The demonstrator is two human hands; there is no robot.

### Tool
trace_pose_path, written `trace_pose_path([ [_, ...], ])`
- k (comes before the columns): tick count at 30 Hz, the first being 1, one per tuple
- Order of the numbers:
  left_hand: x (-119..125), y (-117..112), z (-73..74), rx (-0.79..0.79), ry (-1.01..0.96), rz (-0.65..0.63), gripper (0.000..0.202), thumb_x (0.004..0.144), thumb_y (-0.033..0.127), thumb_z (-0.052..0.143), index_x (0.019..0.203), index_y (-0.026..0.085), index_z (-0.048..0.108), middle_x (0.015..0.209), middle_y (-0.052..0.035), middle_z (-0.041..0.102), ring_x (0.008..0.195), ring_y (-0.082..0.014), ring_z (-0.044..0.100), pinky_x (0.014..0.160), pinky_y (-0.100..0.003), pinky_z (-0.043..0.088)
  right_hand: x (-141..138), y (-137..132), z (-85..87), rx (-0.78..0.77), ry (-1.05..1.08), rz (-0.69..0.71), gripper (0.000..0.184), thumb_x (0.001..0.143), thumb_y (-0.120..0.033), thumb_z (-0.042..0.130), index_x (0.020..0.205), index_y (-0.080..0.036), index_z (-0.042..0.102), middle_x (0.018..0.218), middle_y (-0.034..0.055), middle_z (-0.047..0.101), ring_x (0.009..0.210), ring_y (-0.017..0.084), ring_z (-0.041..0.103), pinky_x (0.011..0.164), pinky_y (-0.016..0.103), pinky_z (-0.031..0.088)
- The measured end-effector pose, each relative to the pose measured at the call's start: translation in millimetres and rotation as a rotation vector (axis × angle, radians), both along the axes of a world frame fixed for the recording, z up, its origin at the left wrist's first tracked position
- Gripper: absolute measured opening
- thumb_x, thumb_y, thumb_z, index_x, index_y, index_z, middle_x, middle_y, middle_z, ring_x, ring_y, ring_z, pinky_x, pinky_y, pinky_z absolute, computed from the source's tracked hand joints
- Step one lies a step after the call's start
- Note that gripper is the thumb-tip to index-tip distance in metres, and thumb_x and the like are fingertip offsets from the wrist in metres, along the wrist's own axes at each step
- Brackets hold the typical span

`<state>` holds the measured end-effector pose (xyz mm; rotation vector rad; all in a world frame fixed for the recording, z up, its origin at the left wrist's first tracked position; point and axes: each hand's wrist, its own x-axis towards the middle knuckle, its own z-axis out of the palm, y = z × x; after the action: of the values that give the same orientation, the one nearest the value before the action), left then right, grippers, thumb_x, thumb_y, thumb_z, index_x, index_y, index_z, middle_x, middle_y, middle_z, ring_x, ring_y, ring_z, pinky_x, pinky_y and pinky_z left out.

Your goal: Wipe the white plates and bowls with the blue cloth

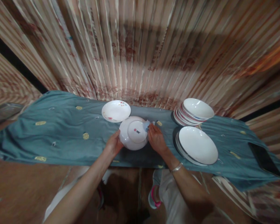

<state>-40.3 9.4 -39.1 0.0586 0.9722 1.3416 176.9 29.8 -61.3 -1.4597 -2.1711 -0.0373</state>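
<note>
A white plate [124, 137] is tilted up with its underside facing me, showing a small red and dark maker's mark. My left hand [114, 143] grips its left edge, thumb on the near face. At the plate's right side, my right hand [156, 137] is closed on a light blue cloth [146, 125], which lies against the underside near the rim. Just behind, a white plate with a floral pattern [116, 111] lies face up on the table.
A teal cloth with yellow pineapple prints covers the narrow table [67, 133]. To the right stand a stack of bowls [197, 109] and, nearer me, a stack of plates [198, 145]. A black phone [264, 158] lies at the far right. A pleated curtain [135, 56] hangs behind.
</note>
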Motion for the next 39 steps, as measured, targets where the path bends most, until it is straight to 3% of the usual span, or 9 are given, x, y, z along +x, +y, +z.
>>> trace_pose_path([
  [9,7.5,-1.9,0.7,-0.047,0.012,-0.017,0.026,0.094,0.016,0.05,0.111,0.012,0.069,0.094,-0.0103,0.077,0.101,-0.0247,0.07,0.094,-0.037,0.057,3.4,-19.3,13.3,-0.097,-0.1,0.007,0.045,0.094,-0.007,0.041,0.137,-0.004,0.054,0.135,0.0224,0.062,0.122,0.027,0.06,0.104,0.046,0.05],
  [17,14.1,-1.7,8.0,-0.094,0.034,0.041,0.028,0.095,0.011,0.047,0.112,0.01,0.069,0.081,-0.0063,0.074,0.087,-0.0192,0.07,0.09,-0.031,0.057,5.4,-32.7,28.5,-0.227,-0.241,-0.039,0.044,0.098,-0.013,0.043,0.14,-0.008,0.051,0.125,0.0193,0.068,0.105,0.026,0.066,0.096,0.043,0.052],
  [24,17.9,-1.3,2.9,-0.096,0.036,0.054,0.03,0.097,0.012,0.045,0.114,0.009,0.069,0.086,-0.0076,0.075,0.087,-0.0178,0.07,0.085,-0.027,0.058,2.8,-45.6,44.6,-0.307,-0.349,-0.036,0.033,0.096,-0.013,0.05,0.128,-0.009,0.056,0.107,0.0165,0.071,0.101,0.027,0.066,0.092,0.042,0.052],
  [32,19.7,-0.9,-9.4,-0.067,0.051,0.042,0.03,0.096,0.012,0.045,0.114,0.012,0.069,0.093,-0.0079,0.077,0.1,-0.0195,0.07,0.095,-0.032,0.056,8.5,-61.7,34.8,-0.192,-0.181,0.121,0.031,0.094,-0.015,0.049,0.124,-0.012,0.059,0.123,0.019,0.064,0.111,0.027,0.063,0.096,0.043,0.054],
  [39,21.8,0.9,-13.6,-0.06,0.044,0.061,0.034,0.093,0.009,0.046,0.118,0.009,0.067,0.098,-0.0114,0.077,0.099,-0.0216,0.07,0.092,-0.033,0.056,8.9,-68.1,30.2,-0.163,-0.191,0.153,0.039,0.094,-0.008,0.041,0.128,-0.012,0.059,0.126,0.0181,0.063,0.109,0.025,0.064,0.095,0.041,0.055],
])
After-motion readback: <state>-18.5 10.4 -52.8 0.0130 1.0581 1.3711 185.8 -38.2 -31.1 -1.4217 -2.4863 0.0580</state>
